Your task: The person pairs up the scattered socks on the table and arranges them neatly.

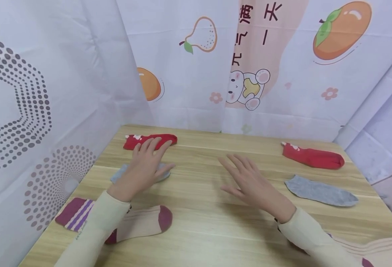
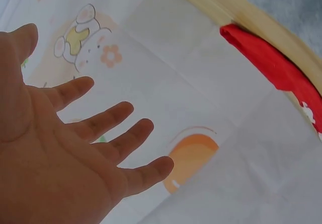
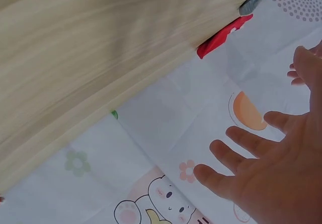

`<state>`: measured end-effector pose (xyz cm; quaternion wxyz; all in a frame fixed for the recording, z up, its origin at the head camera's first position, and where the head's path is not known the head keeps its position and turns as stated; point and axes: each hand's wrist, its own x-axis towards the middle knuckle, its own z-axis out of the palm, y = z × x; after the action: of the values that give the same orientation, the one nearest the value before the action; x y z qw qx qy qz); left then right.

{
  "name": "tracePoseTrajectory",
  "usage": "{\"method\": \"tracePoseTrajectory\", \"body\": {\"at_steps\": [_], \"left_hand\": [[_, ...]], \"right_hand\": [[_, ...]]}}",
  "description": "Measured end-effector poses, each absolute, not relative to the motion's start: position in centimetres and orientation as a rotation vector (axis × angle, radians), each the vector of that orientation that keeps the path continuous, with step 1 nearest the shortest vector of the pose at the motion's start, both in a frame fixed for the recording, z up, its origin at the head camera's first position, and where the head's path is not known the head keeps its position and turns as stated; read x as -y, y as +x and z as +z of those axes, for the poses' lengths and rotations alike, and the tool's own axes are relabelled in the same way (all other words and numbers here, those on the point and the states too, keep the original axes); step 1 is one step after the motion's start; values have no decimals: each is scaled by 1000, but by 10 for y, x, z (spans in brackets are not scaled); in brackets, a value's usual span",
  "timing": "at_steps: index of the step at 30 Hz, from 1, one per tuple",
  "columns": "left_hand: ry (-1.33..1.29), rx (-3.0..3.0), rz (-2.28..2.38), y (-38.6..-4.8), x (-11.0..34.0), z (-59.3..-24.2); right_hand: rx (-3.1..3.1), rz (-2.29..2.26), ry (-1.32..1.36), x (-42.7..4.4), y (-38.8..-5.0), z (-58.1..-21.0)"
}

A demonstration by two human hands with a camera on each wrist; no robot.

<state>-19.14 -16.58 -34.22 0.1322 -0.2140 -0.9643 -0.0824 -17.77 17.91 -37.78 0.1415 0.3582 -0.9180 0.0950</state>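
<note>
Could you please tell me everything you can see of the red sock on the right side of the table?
The red sock looks like soft fabric, plain red along most of its length, with a white motif near its left end, too small to make out. Its rounded end points right and slightly toward the person. It lies flattened and stretched out on the wood-grain table, near the far right corner, beyond the grey sock and apart from it. Nothing but the table appears to touch it.

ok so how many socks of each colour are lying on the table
red socks: 2
grey socks: 2
cream and maroon socks: 2
total: 6 socks
</note>
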Motion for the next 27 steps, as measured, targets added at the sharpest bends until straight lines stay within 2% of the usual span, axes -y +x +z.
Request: {"method": "tracePoseTrajectory", "body": {"at_steps": [27], "left_hand": [[-558,2811,-338,-200,203,-334]], "right_hand": [[2637,283,1128,-143,-202,-361]]}}
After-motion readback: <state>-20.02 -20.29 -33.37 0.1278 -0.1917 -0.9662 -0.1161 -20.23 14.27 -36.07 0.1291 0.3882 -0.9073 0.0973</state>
